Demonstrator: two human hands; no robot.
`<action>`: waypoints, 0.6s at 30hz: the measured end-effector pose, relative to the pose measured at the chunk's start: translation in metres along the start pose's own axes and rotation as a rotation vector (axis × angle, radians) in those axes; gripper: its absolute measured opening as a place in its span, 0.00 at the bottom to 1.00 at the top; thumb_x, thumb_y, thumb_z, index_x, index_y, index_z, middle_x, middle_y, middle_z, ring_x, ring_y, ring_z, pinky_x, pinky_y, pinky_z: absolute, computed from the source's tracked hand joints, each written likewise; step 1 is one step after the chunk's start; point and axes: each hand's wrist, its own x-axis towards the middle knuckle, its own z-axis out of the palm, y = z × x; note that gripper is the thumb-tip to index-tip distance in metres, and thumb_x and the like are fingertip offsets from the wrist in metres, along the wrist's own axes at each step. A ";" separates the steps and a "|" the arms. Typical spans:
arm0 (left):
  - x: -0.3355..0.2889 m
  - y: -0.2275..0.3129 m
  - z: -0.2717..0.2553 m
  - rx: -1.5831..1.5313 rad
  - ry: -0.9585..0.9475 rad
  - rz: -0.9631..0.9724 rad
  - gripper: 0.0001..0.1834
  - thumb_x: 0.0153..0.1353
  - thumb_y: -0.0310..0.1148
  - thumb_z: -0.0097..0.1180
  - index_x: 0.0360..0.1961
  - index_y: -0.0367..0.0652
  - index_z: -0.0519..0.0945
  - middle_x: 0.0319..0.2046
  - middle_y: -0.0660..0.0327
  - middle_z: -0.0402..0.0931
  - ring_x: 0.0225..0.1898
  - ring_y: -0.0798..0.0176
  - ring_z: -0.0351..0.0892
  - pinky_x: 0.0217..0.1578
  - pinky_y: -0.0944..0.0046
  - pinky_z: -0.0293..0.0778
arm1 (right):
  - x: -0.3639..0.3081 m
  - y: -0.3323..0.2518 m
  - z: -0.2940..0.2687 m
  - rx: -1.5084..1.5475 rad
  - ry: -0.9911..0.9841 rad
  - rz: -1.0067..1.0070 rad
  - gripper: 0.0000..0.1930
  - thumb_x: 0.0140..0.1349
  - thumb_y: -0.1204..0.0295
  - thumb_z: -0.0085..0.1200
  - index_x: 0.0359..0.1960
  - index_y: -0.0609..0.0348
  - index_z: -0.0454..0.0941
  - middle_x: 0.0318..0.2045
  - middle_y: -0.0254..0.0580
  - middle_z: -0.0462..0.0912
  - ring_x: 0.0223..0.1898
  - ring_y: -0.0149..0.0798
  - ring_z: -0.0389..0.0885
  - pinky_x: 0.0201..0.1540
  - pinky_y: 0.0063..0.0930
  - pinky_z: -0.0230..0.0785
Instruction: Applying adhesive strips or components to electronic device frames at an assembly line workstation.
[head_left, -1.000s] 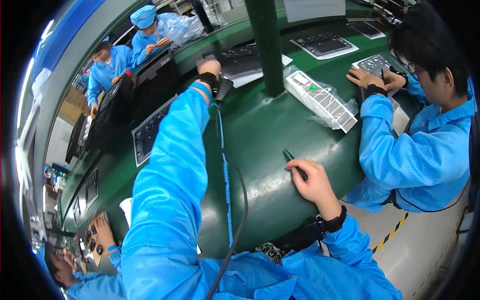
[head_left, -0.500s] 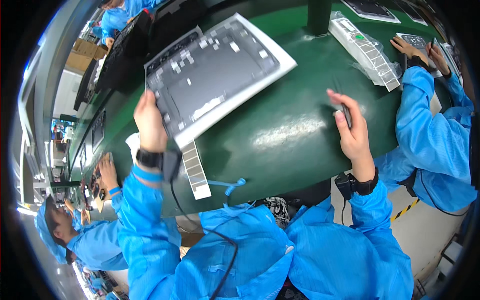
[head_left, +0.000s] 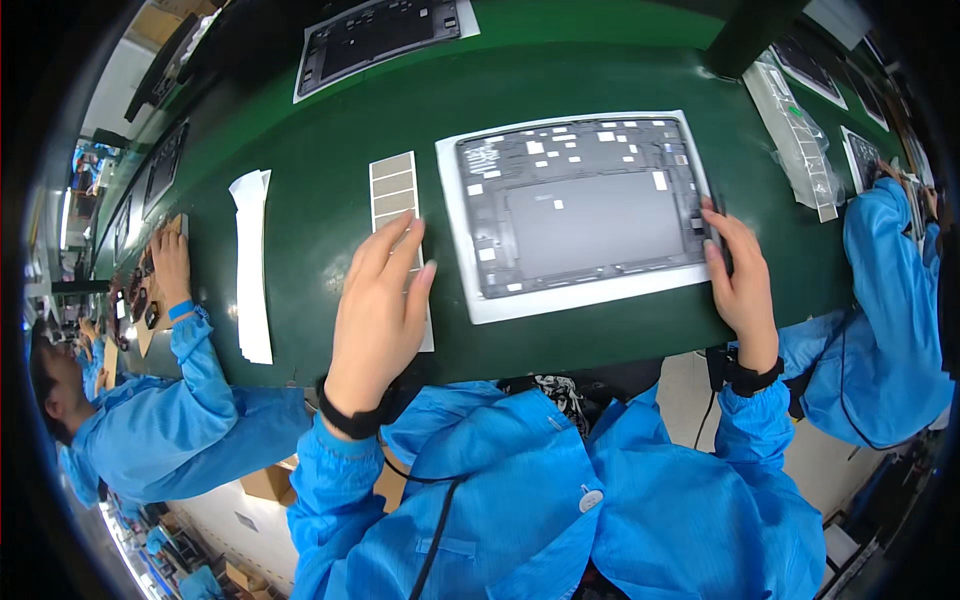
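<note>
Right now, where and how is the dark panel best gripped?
Pinch the dark panel by its left edge, probably best with the left hand from the left: it lies flat, and the white sheet shows beyond that edge, so both could lift together. The right hand is by the right edge.

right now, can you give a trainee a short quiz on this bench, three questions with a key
1. True or false: the white sheet lies under the dark panel.
2. What partly hides the label strip from view?
3. Fill in: the white paper lies to the ____ of the label strip in the picture.

Key: 1. true; 2. the left hand; 3. left.
</note>
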 end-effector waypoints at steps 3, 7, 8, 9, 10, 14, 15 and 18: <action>-0.036 -0.027 0.010 0.127 -0.101 -0.015 0.30 0.60 0.25 0.56 0.65 0.36 0.67 0.68 0.50 0.61 0.69 0.43 0.59 0.67 0.50 0.58 | 0.001 -0.002 0.003 0.151 0.021 0.085 0.17 0.66 0.76 0.52 0.56 0.60 0.74 0.55 0.47 0.80 0.59 0.49 0.75 0.63 0.37 0.63; -0.062 -0.018 0.026 0.104 -0.006 -0.102 0.34 0.58 0.31 0.59 0.67 0.41 0.67 0.70 0.53 0.60 0.69 0.44 0.59 0.67 0.50 0.56 | 0.006 -0.023 -0.004 0.357 0.335 0.230 0.15 0.71 0.74 0.47 0.57 0.64 0.74 0.49 0.49 0.82 0.51 0.39 0.80 0.57 0.30 0.68; -0.064 -0.017 0.030 0.140 0.032 -0.106 0.36 0.57 0.35 0.61 0.67 0.41 0.68 0.69 0.54 0.62 0.68 0.45 0.60 0.65 0.50 0.56 | 0.003 -0.036 -0.009 0.480 0.337 0.246 0.14 0.72 0.74 0.45 0.55 0.67 0.74 0.44 0.49 0.84 0.42 0.33 0.82 0.52 0.24 0.70; -0.061 -0.017 0.032 0.129 0.017 -0.103 0.36 0.57 0.35 0.61 0.67 0.41 0.68 0.69 0.54 0.62 0.68 0.45 0.60 0.65 0.50 0.56 | -0.001 -0.044 -0.007 0.695 0.292 0.171 0.16 0.71 0.72 0.48 0.56 0.68 0.74 0.41 0.49 0.84 0.36 0.31 0.82 0.44 0.22 0.73; -0.058 -0.016 0.033 0.124 0.035 -0.098 0.37 0.56 0.36 0.63 0.67 0.41 0.68 0.68 0.54 0.63 0.68 0.45 0.60 0.65 0.50 0.55 | -0.004 -0.067 0.004 0.879 0.244 0.183 0.15 0.70 0.72 0.50 0.54 0.69 0.76 0.40 0.47 0.85 0.36 0.32 0.83 0.42 0.22 0.74; -0.057 -0.021 0.029 0.092 0.012 -0.091 0.43 0.49 0.41 0.69 0.67 0.42 0.68 0.68 0.54 0.63 0.67 0.45 0.60 0.64 0.49 0.55 | 0.014 -0.165 0.065 1.027 -0.187 0.216 0.09 0.64 0.77 0.55 0.43 0.68 0.81 0.35 0.46 0.85 0.35 0.32 0.85 0.37 0.24 0.77; -0.057 -0.020 0.025 0.060 -0.023 -0.083 0.44 0.47 0.41 0.70 0.67 0.42 0.68 0.68 0.53 0.62 0.67 0.44 0.60 0.64 0.48 0.55 | 0.016 -0.173 0.078 1.014 -0.269 0.187 0.07 0.63 0.79 0.56 0.40 0.68 0.82 0.34 0.45 0.85 0.35 0.32 0.85 0.38 0.24 0.77; -0.057 -0.022 0.015 -0.011 -0.084 -0.052 0.46 0.45 0.42 0.71 0.67 0.43 0.68 0.69 0.53 0.60 0.66 0.42 0.60 0.63 0.48 0.57 | 0.019 -0.177 0.109 1.056 -0.334 0.106 0.08 0.64 0.81 0.53 0.42 0.71 0.79 0.31 0.45 0.83 0.31 0.33 0.85 0.34 0.25 0.78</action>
